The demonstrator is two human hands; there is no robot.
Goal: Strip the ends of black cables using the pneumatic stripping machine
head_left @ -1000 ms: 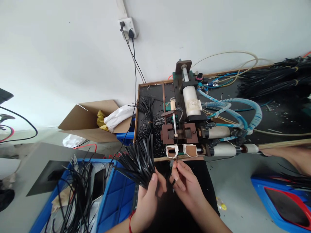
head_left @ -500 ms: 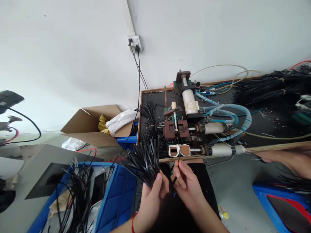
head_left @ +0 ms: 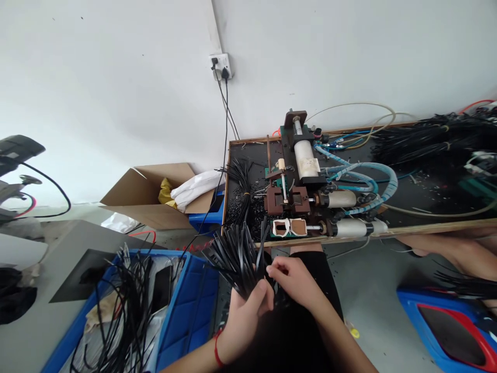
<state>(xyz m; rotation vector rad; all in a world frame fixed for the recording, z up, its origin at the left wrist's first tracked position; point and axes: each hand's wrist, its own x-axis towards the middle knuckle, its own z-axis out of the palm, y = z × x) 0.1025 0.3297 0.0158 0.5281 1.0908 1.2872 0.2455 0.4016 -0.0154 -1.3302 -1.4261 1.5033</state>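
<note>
My left hand [head_left: 248, 305] is wrapped around a thick bundle of black cables [head_left: 236, 259], flat strips whose ends fan out up and to the left. Close on its right is my right hand [head_left: 291, 277], thumb and forefinger pinched at the bundle's right edge on a single black cable [head_left: 263, 243]. The lower part of that cable is lost among the fingers. Just beyond my hands, on the bench's front edge, lies a pneumatic fixture with a white-edged brown clamp block [head_left: 289, 227]. A brown metal jaw block [head_left: 287, 201] sits behind it.
A cable bundle [head_left: 243, 186] lies on the bench among black scraps. Air cylinders [head_left: 306, 158] and blue hoses [head_left: 384, 168] stand right of the jaws. A blue crate [head_left: 190, 305] and a cardboard box [head_left: 135, 210] are left. Another person's bare limb [head_left: 446, 254] shows at right.
My right hand has come back from the clamp block to the right side of the bundle. The left hand keeps its hold. The view has shifted slightly.
</note>
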